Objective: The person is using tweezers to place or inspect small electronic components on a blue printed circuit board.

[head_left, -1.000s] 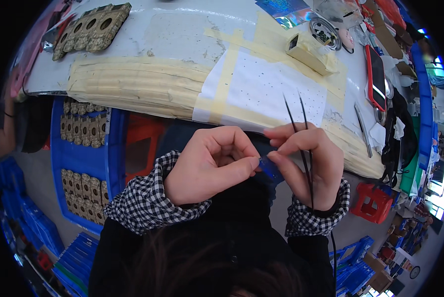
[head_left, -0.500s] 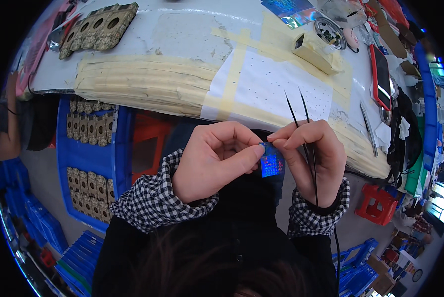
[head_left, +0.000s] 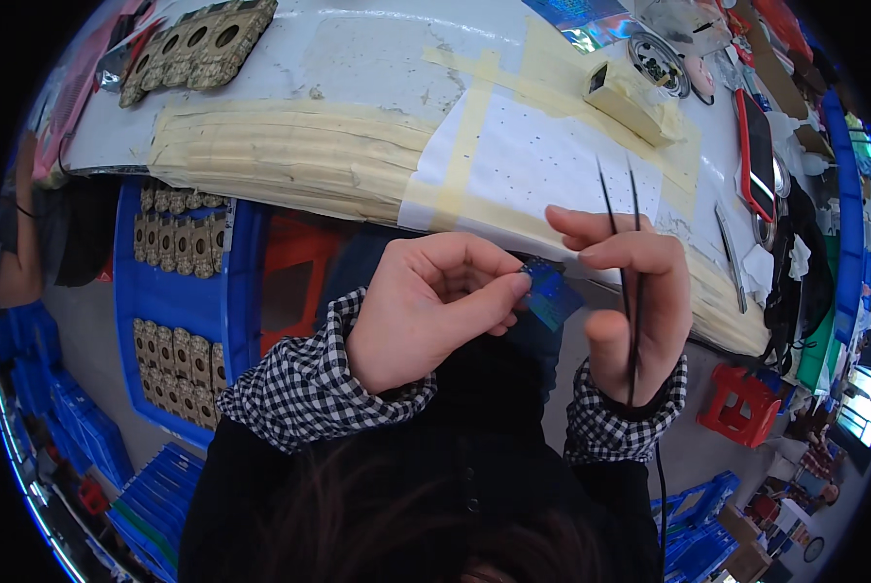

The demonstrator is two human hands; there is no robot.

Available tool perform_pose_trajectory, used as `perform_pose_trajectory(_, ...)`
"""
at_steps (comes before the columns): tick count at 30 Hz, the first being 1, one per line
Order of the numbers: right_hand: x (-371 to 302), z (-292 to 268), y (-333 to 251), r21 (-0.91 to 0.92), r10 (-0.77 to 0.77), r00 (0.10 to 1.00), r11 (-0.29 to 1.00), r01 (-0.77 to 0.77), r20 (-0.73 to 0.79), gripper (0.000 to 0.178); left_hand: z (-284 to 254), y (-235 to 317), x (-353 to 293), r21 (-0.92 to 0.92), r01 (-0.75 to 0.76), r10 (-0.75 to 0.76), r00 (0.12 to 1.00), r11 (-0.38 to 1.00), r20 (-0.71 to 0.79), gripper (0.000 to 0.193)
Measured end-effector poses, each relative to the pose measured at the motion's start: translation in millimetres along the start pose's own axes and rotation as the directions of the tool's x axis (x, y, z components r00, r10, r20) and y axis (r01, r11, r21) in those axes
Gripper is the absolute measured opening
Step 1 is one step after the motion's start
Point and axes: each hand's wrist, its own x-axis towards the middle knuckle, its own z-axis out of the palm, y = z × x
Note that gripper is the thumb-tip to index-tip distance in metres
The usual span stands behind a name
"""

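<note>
My left hand (head_left: 426,316) pinches the corner of a small, shiny blue sheet (head_left: 555,299) between thumb and forefinger. The sheet hangs tilted in front of the table edge, and its print is too small to make out. Just to its right, my right hand (head_left: 661,282) holds black tweezers (head_left: 633,199), which lie across the palm between the fingers. Their tips point away from me and stand apart with nothing between them. The right thumb and forefinger are spread, clear of the sheet. Beyond both hands, a white paper (head_left: 523,160) dotted with tiny dark specks is taped to the table.
Camouflage-patterned parts with round holes (head_left: 197,44) lie at the far left. More sit in a blue tray (head_left: 173,299) below the table edge. A small yellowish box (head_left: 630,105), a red-edged phone (head_left: 756,155) and a metal tool (head_left: 730,255) lie at right. A red stool (head_left: 739,403) stands below.
My right hand has let go of the sheet, its thumb and forefinger spreading apart as it moved slightly right with the tweezers. The sheet has tilted in my left hand.
</note>
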Motion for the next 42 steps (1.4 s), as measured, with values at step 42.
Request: perform_pose_trajectory(42,-26,9,-11,-0.573,-0.176,0.964,0.777,0.262,0.201,0.022,1,-6,1,-0.160,-0.028,0.010,0.994,0.987,-0.112,0.018)
